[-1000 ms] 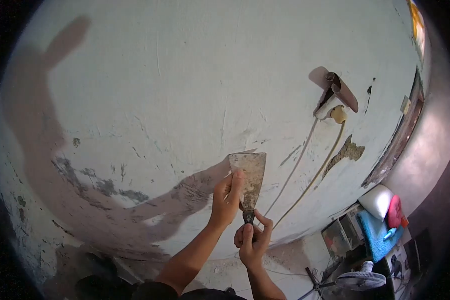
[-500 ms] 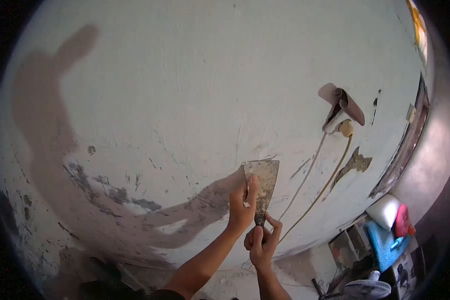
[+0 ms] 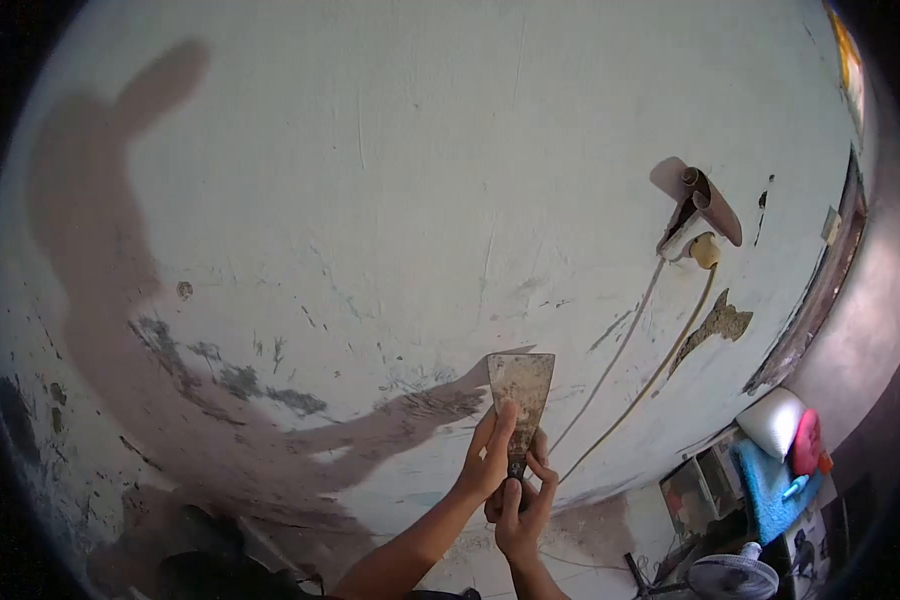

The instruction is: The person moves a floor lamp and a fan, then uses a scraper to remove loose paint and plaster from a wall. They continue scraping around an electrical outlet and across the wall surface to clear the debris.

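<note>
A putty knife (image 3: pixel 523 382) with a wide, stained metal blade points up in front of the pale, scuffed wall (image 3: pixel 420 220). My left hand (image 3: pixel 491 452) holds the blade from the left, its thumb flat on the blade's face. Lower down, my right hand (image 3: pixel 522 510) is closed on the dark handle, thumb along it. The blade's top edge is at or close to the wall; contact is unclear. Dark scrape marks lie on the wall left of the blade, under the arm's shadow.
At the right, a curled brown piece (image 3: pixel 715 207) and a round fitting (image 3: pixel 705 250) with a hanging cable sit on the wall. Lower right are a fan (image 3: pixel 733 577), a blue cloth (image 3: pixel 770 490), a white pillow (image 3: pixel 772 422) and a pink item (image 3: pixel 806 443).
Both hands and the putty knife have moved down the wall. The view has shifted slightly.
</note>
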Motion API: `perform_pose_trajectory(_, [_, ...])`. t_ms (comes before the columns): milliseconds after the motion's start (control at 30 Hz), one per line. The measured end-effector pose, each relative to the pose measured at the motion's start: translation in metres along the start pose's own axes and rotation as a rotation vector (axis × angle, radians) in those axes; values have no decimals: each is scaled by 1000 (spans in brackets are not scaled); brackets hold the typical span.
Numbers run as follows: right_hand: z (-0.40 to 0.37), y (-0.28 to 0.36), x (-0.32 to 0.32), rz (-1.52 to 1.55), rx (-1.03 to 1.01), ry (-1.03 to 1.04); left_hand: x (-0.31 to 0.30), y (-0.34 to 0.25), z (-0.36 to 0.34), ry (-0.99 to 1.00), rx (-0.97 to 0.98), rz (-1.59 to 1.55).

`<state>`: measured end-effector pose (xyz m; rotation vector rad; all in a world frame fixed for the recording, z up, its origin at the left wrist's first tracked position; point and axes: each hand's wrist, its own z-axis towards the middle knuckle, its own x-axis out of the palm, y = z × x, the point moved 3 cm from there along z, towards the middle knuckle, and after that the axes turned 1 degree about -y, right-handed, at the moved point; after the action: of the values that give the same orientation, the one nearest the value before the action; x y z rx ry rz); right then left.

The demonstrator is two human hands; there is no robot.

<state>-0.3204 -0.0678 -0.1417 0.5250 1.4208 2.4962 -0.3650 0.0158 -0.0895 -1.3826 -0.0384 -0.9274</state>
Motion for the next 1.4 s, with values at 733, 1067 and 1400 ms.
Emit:
perform_pose_trajectory(733, [18,21,14,-39,-61,-23,24,-39,14,84,-151,-344])
perform_pose_trajectory(1067, [19,25,9,-137,-8,-78,29,-42,16,32,-126,-379])
perform_pose_trajectory(1400, [40,41,30,-129,-127,-94,34,-66,25,-49,-15,-248])
